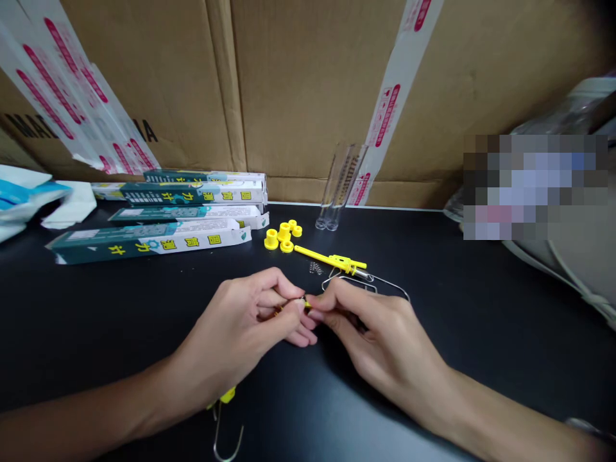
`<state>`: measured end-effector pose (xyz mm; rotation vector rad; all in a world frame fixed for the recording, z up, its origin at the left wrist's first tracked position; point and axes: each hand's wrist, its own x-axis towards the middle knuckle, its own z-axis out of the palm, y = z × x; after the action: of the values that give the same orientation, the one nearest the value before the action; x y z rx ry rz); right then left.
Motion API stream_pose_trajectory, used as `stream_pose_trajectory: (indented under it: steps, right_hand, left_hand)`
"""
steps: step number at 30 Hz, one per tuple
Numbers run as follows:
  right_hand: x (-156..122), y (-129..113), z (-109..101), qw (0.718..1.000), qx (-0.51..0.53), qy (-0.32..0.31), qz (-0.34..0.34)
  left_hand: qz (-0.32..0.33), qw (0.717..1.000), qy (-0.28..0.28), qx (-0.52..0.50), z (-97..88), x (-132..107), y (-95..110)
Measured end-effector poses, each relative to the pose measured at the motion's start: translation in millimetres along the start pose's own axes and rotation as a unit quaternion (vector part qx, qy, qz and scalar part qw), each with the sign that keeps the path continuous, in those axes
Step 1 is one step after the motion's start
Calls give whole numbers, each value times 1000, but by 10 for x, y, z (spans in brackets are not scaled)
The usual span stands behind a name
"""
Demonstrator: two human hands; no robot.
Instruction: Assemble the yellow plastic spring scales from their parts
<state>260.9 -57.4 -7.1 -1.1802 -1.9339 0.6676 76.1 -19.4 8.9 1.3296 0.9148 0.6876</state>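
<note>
My left hand (250, 321) and my right hand (375, 333) meet over the black table (481, 333), fingertips pinched together on a small yellow part (306, 303). The left hand also closes around a thin rod; its yellow end and wire hook (226, 423) stick out below the wrist. Just beyond the hands lie a yellow rod with a metal hook (337, 261), a small spring (315, 267) and wire hooks (385, 282). Several yellow caps (283, 236) sit behind them.
Several long teal-and-white boxes (168, 218) lie at the left rear. Two clear tubes (337, 189) lean on the cardboard wall (298, 90). White packets (29, 199) lie far left. A plastic bag (568, 212) bulges in from the right.
</note>
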Motion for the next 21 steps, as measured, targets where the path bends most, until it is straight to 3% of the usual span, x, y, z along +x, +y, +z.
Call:
stream_pose_trajectory:
  steps: [11, 21]
  right_hand:
    - [53, -7, -2, 973, 185, 9, 139]
    - [33, -27, -18, 967, 194, 68, 152]
  left_hand:
    - [-2, 1000, -7, -13, -9, 47, 3]
    - [20, 1000, -1, 18, -10, 33, 8]
